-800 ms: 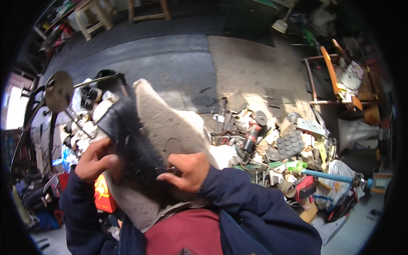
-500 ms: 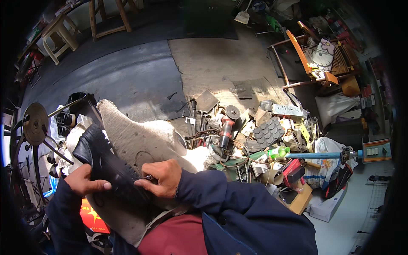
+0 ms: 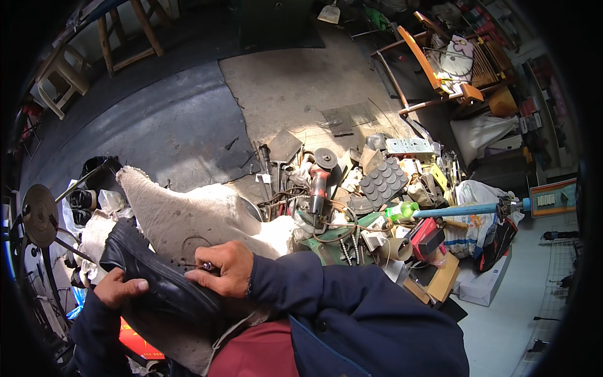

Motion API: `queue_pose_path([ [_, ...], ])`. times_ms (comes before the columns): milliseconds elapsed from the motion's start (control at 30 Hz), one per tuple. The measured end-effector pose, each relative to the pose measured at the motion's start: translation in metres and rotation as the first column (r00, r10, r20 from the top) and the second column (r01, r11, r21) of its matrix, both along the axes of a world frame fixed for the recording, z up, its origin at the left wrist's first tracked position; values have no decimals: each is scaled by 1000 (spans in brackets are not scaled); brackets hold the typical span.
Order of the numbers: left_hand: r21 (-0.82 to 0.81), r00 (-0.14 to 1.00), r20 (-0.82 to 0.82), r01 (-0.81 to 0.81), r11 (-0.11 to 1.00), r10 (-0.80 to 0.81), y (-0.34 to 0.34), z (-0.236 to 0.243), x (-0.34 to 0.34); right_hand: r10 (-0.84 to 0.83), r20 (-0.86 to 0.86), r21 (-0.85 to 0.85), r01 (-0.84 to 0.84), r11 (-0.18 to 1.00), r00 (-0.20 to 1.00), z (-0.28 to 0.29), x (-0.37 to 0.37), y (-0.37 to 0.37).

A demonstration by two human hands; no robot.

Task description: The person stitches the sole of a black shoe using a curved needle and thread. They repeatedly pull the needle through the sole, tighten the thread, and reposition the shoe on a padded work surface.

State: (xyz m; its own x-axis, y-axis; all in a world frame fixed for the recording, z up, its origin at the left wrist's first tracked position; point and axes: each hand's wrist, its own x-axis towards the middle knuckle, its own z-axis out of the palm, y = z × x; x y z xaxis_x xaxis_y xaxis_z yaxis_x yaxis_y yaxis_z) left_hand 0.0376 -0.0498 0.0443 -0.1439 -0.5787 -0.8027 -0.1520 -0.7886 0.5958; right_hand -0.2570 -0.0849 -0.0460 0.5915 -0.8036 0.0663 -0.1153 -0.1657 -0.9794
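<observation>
A black leather shoe [image 3: 160, 276] lies tilted across a grey-beige cloth [image 3: 182, 220] over my lap. My left hand [image 3: 120, 288] grips it at the near left side, thumb pressed on the upper. Beside the sole's far edge, my right hand [image 3: 225, 269] is closed around a small awl [image 3: 208, 267]. Its thin metal shaft points left toward the sole edge; whether the tip touches the shoe, I cannot tell. A thin loop of thread [image 3: 196, 237] appears to lie on the cloth just beyond my right hand.
An angle grinder [image 3: 318, 185] lies among tools and scraps ahead right, near a studded rubber sheet [image 3: 384, 183] and a green bottle [image 3: 402, 212]. A blue pole [image 3: 461, 210] extends rightward. A round metal wheel [image 3: 40, 215] stands at left, a wooden chair [image 3: 419, 60] farther off.
The view has swung slightly. The shoe has rolled so more of its upper shows. My right hand has drawn a little off the sole edge, and the awl's shaft now shows.
</observation>
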Motion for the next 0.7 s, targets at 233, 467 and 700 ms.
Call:
queue_pose_path([
  [233, 128, 994, -102, 52, 990, -39, 3, 0, -10, -29, 40, -37, 30, 999, 999, -3, -1, 2],
  [467, 80, 999, -39, -19, 997, 22, 7, 6, -11, -28, 45, -58, 31, 998, 999, 0, -2, -1],
  [700, 74, 999, 20, 39, 996, -41, 1, 4, 7, -73, 201, 318, 6, 948, 977, -11, -8, -8],
])
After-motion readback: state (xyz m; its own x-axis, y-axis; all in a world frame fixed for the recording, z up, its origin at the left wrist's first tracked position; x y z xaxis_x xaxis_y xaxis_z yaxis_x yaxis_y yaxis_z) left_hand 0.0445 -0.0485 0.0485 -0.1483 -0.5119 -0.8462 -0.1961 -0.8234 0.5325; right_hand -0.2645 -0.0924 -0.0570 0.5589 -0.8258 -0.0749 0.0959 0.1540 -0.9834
